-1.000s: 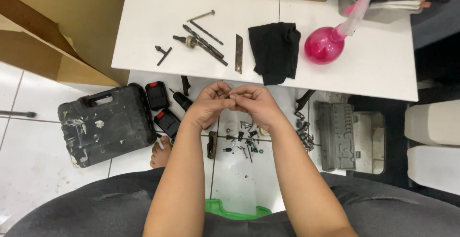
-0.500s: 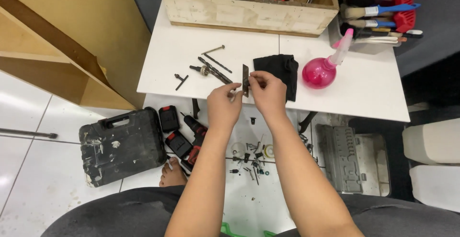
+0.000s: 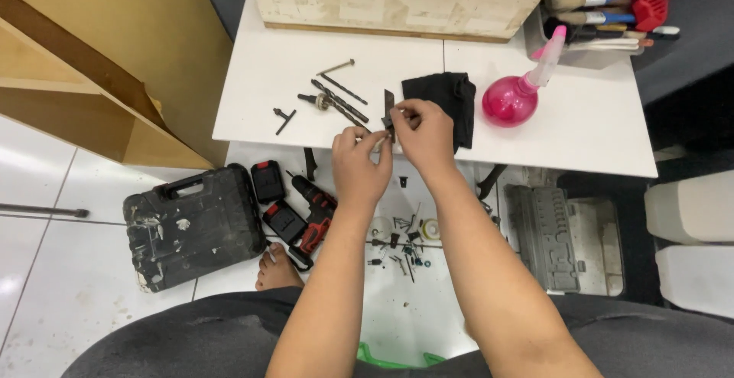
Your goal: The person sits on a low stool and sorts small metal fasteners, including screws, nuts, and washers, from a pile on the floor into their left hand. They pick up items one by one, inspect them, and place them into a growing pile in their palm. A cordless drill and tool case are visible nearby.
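My left hand (image 3: 359, 165) and my right hand (image 3: 422, 132) meet at the front edge of a white table (image 3: 252, 110). Together they pinch a small thin metal piece (image 3: 380, 142) between their fingertips, next to a dark flat metal strip (image 3: 389, 107) lying on the table. Drill bits and a long bolt (image 3: 336, 95) lie just left of my hands. A black folded cloth (image 3: 447, 91) sits right behind my right hand.
A pink spray bottle (image 3: 514, 97) stands to the right, a wooden tool crate (image 3: 397, 3) and brushes (image 3: 604, 0) at the back. On the floor are a black tool case (image 3: 191, 225), a red cordless drill with batteries (image 3: 306, 210), scattered screws (image 3: 401, 240), a grey case (image 3: 547, 233), my bare foot (image 3: 277, 269).
My hands have moved from above the floor parts up to the table's front edge, and the view has tilted up, showing the crate. They keep pinching a small part.
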